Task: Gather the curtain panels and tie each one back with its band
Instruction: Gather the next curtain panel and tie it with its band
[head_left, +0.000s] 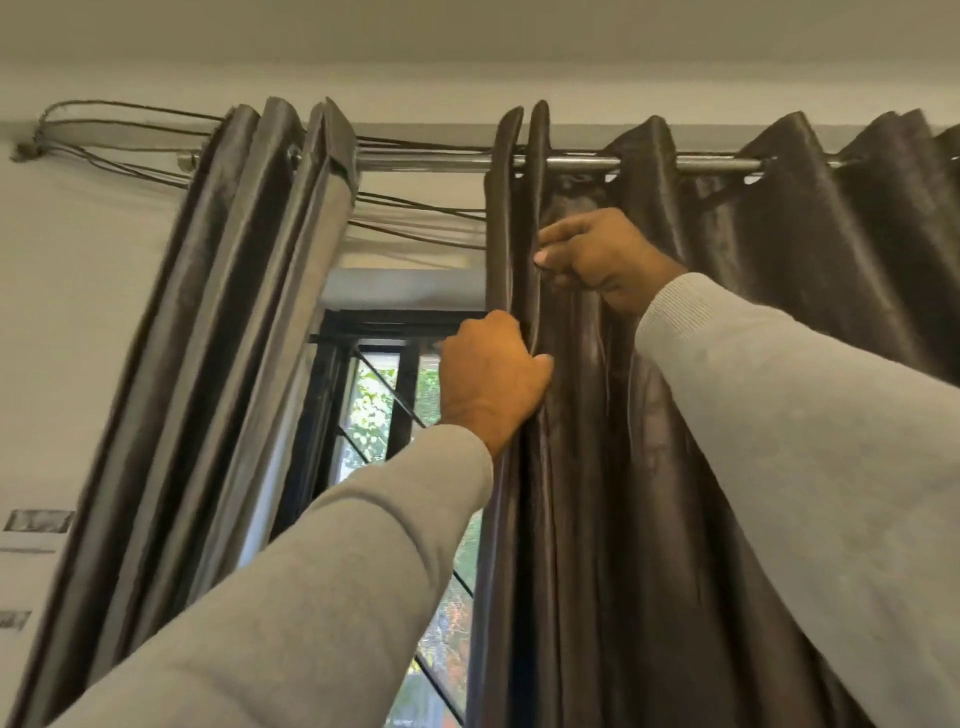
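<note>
right curtain panel (727, 364) hangs dark and shiny from the rod (426, 162), filling the right half of the frame. left hand (491, 379) grips its leading folds mid-frame, right hand (605, 260) pinches a pleat higher up. left curtain panel (218, 338) is bunched at the left (window (374, 395) showing between).

1. A dark brown satin curtain panel (779, 322) hangs on the right from a metal rod (431, 162). Its leading pleats are bunched upright near the window gap, and the rest spreads in broad folds rightward.
2. A second, grey-sheened satin curtain panel (228, 322) hangs on the left, already pushed into tight, narrow pleats and slanting down toward the lower left.
</note>
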